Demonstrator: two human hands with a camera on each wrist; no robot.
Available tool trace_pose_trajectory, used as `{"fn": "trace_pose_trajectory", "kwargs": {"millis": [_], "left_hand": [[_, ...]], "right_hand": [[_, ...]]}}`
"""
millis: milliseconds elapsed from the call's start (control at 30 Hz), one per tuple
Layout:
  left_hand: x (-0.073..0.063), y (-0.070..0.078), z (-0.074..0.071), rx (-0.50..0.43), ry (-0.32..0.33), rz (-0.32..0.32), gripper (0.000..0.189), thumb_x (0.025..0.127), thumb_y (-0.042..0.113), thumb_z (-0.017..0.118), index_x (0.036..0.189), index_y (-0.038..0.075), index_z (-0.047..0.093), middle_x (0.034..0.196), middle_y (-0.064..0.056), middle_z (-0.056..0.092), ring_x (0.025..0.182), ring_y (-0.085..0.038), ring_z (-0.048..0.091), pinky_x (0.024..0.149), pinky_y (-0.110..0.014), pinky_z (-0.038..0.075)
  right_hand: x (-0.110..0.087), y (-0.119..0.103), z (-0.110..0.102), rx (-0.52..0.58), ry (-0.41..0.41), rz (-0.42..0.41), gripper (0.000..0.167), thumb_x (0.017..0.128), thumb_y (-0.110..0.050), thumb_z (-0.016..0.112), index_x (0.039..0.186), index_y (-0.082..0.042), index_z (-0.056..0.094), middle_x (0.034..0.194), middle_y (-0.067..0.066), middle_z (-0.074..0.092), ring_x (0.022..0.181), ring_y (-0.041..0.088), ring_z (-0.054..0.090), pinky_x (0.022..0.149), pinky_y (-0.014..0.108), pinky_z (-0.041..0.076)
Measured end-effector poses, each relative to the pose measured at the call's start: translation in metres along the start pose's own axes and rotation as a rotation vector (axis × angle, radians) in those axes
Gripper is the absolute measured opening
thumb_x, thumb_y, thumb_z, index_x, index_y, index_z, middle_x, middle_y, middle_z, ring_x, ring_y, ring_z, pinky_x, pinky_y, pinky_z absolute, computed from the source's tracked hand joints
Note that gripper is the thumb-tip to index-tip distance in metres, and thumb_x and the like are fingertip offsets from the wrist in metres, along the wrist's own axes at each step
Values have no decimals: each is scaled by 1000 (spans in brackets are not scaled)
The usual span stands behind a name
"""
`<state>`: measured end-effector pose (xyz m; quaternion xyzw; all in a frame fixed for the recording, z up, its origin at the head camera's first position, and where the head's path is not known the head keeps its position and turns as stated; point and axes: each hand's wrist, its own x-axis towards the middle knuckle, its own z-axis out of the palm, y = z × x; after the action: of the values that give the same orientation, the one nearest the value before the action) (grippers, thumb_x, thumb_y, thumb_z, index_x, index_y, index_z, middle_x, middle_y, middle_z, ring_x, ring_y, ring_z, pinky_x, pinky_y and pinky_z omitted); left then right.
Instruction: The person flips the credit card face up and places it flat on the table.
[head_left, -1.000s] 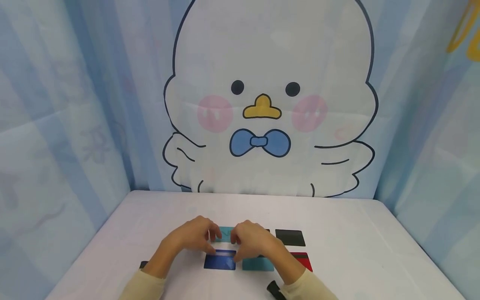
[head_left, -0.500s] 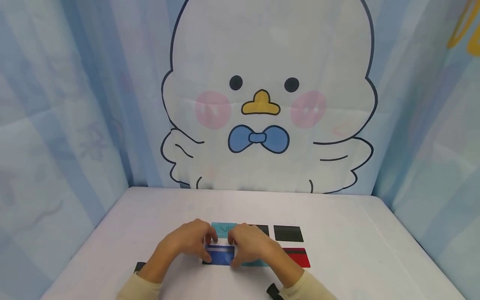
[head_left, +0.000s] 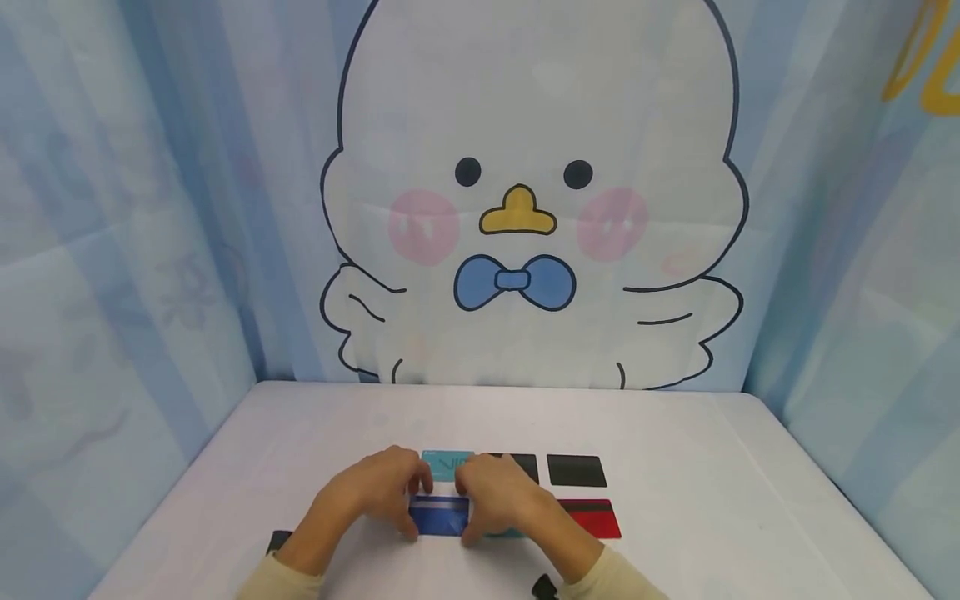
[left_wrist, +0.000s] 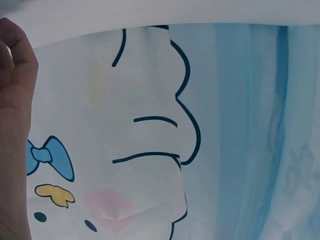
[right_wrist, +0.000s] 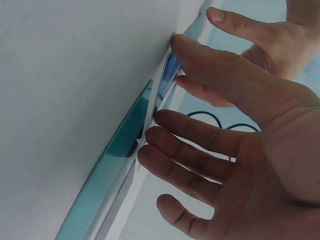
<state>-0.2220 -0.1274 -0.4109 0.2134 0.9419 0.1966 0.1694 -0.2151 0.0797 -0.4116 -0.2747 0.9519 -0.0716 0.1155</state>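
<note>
A blue card [head_left: 440, 518] with a pale stripe lies on the white table between my two hands. At its left side is my left hand [head_left: 378, 490], its thumb by the near left corner and bent fingers by the far one. My right hand [head_left: 498, 493] frames the right side in the same way. In the right wrist view, the right fingers [right_wrist: 195, 142] are extended and loosely spread, with thumb and fingertips right at the blue card's edges. The left wrist view shows part of a hand [left_wrist: 17, 65] at the left edge, but no card.
Behind the blue card lies a light teal card [head_left: 447, 465] with lettering. Two black cards [head_left: 576, 471] [head_left: 528, 467] continue that row. A red card [head_left: 592, 518] and a partly covered teal card [head_left: 506, 534] lie to the right. Black objects show beside both forearms.
Both hands have shifted slightly towards the person; the thumbs moved from the blue card's upper part and sides to its near corners. The other cards stay in place.
</note>
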Motion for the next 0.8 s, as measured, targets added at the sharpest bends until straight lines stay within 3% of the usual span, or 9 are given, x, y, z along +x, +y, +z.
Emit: {"fn": "trace_pose_trajectory", "kwargs": {"millis": [433,800], "left_hand": [[5,5,-2,65,7,-12,45,65,18,100,103,16,75,92,4,67,84,-13,60,89,-41,57],[2,5,3,62,6,-25,43,65,16,99,100,15,73,90,4,65,83,-13,58,86,-39,56]], "right_hand": [[-1,-1,-3,-38,48,-26,49,69,-39,97,105,-15,76,89,-9,64,84,6,54,84,38,49],[0,-3,4,-26,40,-28,46,70,-38,96,106,-17,75,92,-9,66,87,6,56,88,40,50]]}}
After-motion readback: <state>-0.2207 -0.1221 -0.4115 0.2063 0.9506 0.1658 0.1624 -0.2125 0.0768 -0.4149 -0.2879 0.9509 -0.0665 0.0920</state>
